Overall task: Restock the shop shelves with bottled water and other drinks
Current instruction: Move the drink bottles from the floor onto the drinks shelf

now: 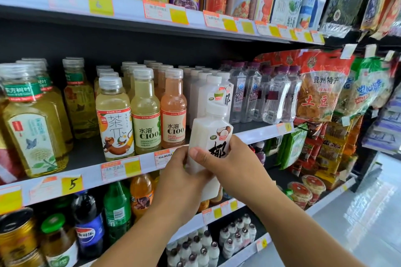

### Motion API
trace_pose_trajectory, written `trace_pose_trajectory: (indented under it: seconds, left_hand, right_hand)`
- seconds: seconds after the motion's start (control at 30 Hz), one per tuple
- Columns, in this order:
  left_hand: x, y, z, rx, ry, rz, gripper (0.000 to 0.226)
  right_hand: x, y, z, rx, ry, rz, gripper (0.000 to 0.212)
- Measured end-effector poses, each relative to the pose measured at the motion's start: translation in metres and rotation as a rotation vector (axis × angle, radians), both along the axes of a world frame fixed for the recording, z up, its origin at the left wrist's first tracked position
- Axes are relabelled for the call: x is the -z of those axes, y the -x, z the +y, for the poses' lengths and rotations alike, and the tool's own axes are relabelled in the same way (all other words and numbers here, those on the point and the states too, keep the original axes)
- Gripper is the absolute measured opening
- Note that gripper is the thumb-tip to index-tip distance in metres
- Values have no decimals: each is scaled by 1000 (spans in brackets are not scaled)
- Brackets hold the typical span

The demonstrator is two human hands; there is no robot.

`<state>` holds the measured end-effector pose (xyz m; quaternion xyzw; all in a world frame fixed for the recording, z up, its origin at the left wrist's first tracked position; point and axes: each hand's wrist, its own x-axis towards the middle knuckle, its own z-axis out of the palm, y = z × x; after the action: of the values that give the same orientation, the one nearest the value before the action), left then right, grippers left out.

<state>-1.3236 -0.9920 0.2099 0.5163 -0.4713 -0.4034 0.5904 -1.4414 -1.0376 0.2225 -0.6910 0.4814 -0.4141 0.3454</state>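
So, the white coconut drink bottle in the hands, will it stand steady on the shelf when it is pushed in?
The white coconut drink bottle looks full, so probably heavy for its size. Its flat sides suggest it will not roll. It is tall and narrow, so a push near the cap may tip it; both hands, left and right, grip low.

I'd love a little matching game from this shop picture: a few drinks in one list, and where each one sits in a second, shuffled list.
Things:
1. white coconut drink bottle
2. peach C100 bottle
3. Pepsi bottle
4. clear soda water bottles

Places:
A. lower shelf, beside a green bottle
B. middle shelf, right of the white bottles
C. held in both hands, in front of the middle shelf
D. middle shelf, right of the yellow C100 bottle

Pairs: 1-C, 2-D, 3-A, 4-B
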Motion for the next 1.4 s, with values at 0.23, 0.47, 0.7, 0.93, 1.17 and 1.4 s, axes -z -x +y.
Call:
trace_pose_trajectory:
  seconds: [0.23,0.47,0.7,0.93,1.17,1.4]
  left_hand:
    - [-8,-7,-27,97,-48,-797,56]
    - [12,-17,-65,-106,-173,-1746,83]
    - [23,-14,-68,-104,-181,-1868,76]
    - [24,-15,-71,-105,-147,-1862,74]
    - [30,-17,-76,-117,-119,-1869,70]
    - [32,-19,-79,-126,-82,-1849,68]
  right_hand:
    - [2,26,-16,218,35,38,49]
    - [-9,55,-62,330,123,-49,44]
    - [-23,48,-115,327,219,-127,45]
    - [-15,35,-148,292,157,-99,48]
    - [-23,32,-163,251,92,70,47]
    - [-26,27,-167,188,65,161,34]
